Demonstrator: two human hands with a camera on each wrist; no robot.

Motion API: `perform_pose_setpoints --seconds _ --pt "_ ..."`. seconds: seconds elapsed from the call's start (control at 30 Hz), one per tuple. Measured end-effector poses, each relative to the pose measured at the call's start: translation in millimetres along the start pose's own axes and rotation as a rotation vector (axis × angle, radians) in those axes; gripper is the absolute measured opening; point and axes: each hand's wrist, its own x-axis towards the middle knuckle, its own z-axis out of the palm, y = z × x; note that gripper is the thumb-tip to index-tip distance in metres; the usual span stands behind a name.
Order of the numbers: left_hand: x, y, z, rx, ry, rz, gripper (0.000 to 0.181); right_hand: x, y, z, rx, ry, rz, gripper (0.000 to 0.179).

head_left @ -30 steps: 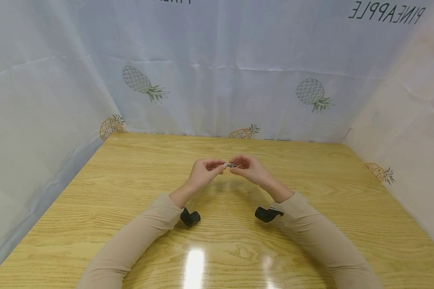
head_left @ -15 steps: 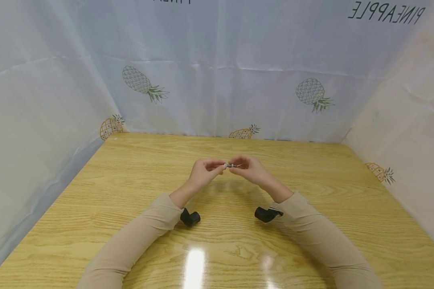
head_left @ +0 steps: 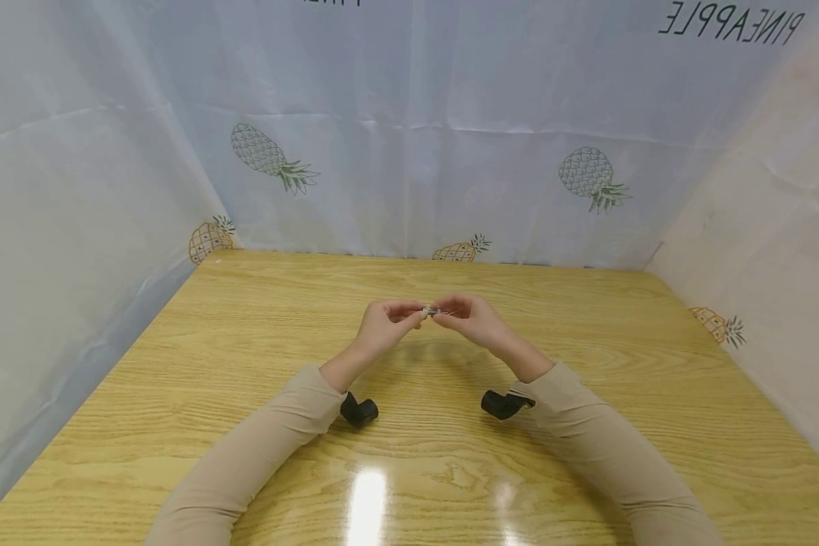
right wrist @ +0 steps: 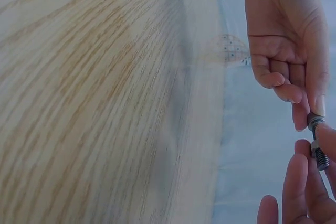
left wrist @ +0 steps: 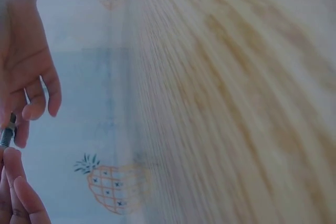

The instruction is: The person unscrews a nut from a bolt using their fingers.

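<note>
A small metal bolt [right wrist: 322, 161] with a threaded shaft is held up above the table, lying roughly sideways between the two hands. My left hand [head_left: 383, 327] pinches its head end between thumb and fingertips. On the shaft sits a nut [right wrist: 315, 145], which my right hand [head_left: 475, 320] pinches from the other side, thumb opposite the fingers. Seen from the right wrist, threads stick out beyond the nut, and ring-shaped parts sit just below the left fingertips. The left wrist view catches only part of the bolt [left wrist: 7, 136] at its edge, between both hands' fingertips.
A wood-grain table [head_left: 273, 318] lies below the hands. Pale curtains [head_left: 409, 167] printed with pineapples hang at its back and both sides. Black wrist pieces [head_left: 359, 411] show under the beige sleeves [head_left: 266, 432], close over the tabletop.
My right fingertips have shifted very slightly left along the bolt, toward the left hand. The left hand keeps the same place and grip.
</note>
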Motion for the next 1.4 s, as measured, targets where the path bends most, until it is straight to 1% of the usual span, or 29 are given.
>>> perform_pose_setpoints --seconds 0.1,0.3,0.43,0.57,0.67,0.83,0.97,1.07,1.17,1.27,1.33,1.4 --pt "0.4 -0.3 -0.1 -0.007 0.0 -0.003 0.027 0.3 1.2 0.6 -0.014 0.017 -0.006 0.033" --pt "0.6 -1.2 -0.4 0.003 0.005 -0.014 0.028 -0.1 -0.5 0.2 0.048 -0.008 0.01 0.034" --pt "0.6 -1.1 -0.3 -0.005 0.004 -0.004 0.027 -0.4 -1.7 0.9 0.019 0.007 0.009 0.03" --pt "0.9 -1.9 -0.3 -0.004 0.004 0.014 0.026 -0.8 -2.6 0.8 -0.008 0.026 -0.017 0.031" --pt "1.5 -3.1 -0.3 0.004 0.006 0.022 0.027 -1.1 -3.1 -0.2 0.002 0.01 -0.037 0.033" --pt "2.3 -3.9 -0.6 0.009 0.004 0.022 0.027 -1.0 -2.8 -1.4 0.033 -0.029 -0.007 0.035" --pt "2.8 -4.3 -0.8 0.001 0.003 0.03 0.026 -0.9 -3.2 -0.5 0.005 0.006 -0.005 0.032" --pt "2.7 -4.2 -0.5 -0.005 0.005 0.036 0.026 -1.2 -3.2 -0.2 -0.005 0.019 -0.013 0.034" --pt "2.2 -3.8 -0.3 -0.002 0.005 0.037 0.026 -1.0 -2.3 -0.4 0.021 -0.014 -0.008 0.037" --pt "1.9 -4.0 -0.3 0.003 0.005 0.032 0.026 -0.7 -0.8 -1.0 0.019 -0.048 0.0 0.038" --pt "2.0 -4.4 -0.5 0.007 0.004 0.023 0.026 -1.2 -0.6 -1.2 0.015 -0.056 0.012 0.038" --pt "1.8 -4.6 -0.5 0.006 0.004 0.02 0.026 -1.6 0.0 -0.9 -0.004 -0.04 0.004 0.036"
